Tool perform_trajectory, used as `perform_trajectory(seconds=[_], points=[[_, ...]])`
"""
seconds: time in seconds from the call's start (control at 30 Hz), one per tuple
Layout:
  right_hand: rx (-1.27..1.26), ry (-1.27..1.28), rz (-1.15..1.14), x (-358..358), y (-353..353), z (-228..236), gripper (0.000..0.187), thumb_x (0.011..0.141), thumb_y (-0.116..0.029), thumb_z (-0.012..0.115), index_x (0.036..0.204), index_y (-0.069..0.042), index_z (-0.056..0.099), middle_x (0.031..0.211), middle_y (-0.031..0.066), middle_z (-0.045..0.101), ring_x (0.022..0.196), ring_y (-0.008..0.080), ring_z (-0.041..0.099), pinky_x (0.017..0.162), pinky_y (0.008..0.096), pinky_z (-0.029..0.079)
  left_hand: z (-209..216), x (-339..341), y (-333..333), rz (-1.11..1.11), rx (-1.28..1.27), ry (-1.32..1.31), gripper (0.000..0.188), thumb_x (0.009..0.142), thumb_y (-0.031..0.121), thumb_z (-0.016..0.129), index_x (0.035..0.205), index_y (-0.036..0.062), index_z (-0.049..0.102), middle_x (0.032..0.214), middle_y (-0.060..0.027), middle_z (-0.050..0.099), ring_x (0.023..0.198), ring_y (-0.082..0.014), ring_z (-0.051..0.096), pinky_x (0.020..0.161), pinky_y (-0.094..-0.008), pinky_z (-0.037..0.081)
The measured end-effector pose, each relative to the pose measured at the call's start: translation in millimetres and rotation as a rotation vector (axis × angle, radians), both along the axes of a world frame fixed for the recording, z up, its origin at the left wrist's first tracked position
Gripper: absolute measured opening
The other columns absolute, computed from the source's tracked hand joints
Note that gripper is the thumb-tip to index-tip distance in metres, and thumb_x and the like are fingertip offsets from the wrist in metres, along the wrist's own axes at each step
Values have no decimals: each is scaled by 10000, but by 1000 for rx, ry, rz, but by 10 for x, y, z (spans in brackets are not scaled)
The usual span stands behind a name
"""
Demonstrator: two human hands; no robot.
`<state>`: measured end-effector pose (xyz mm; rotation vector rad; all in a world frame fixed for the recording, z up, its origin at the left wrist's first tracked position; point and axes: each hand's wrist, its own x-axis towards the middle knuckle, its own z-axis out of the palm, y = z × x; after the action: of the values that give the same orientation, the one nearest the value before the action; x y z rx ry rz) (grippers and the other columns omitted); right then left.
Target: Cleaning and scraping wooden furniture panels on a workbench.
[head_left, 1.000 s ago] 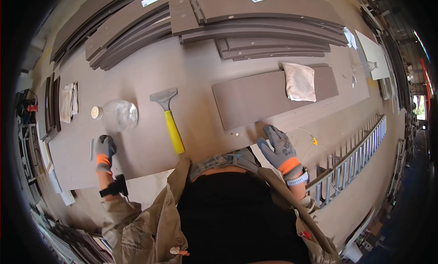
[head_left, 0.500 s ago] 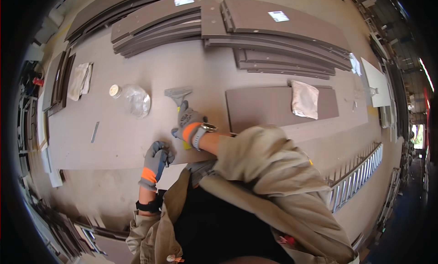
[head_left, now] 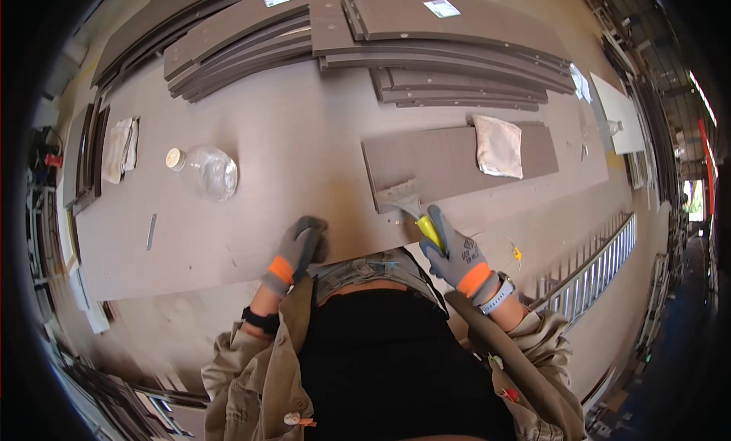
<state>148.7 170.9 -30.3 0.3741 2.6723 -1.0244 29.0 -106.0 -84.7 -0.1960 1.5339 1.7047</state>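
Observation:
My right hand point(head_left: 457, 250), in a grey glove with an orange cuff, grips the yellow handle of a wide-bladed scraper point(head_left: 411, 202). The blade is at the near left corner of a brown panel point(head_left: 434, 155) on the table; whether it touches cannot be told. A folded pale cloth point(head_left: 499, 147) lies on that panel. My left hand point(head_left: 303, 244), gloved alike, is curled closed over the table's near edge. Whatever its fingers may hold is hidden. A clear round bottle point(head_left: 215, 173) with a cream cap lies left of it.
Stacked brown panels point(head_left: 457, 56) fill the far side of the table point(head_left: 289, 151). Toward the left are a thin metal strip point(head_left: 151, 232), another folded cloth point(head_left: 120, 150) and upright panels point(head_left: 85, 151). A metal ladder-like rack point(head_left: 601, 270) stands beyond the table at right.
My right hand has swung right with the scraper, from the table's middle to the brown panel's corner. My left hand has shifted a little right, staying closed. The view has also shifted slightly.

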Motion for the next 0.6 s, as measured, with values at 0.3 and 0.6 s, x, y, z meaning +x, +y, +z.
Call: perform_trajectory(seconds=[0.3, 0.6], points=[[253, -187, 70, 149, -315, -42, 696, 854, -349, 542, 1449, -194, 216, 854, 247, 594, 732, 404, 608, 662, 456, 493, -474, -421, 536, -88, 307, -264, 276, 905, 154, 450, 1124, 13, 539, 771, -59, 537, 661, -135, 517, 581, -258, 462], [313, -258, 92, -186, -377, 3, 643, 871, -328, 508, 1433, -162, 244, 911, 258, 607, 781, 400, 613, 690, 464, 493, -548, -428, 397, 22, 366, -271, 264, 931, 173, 433, 1111, 13, 540, 752, -45, 540, 618, -137, 501, 560, -265, 442]])
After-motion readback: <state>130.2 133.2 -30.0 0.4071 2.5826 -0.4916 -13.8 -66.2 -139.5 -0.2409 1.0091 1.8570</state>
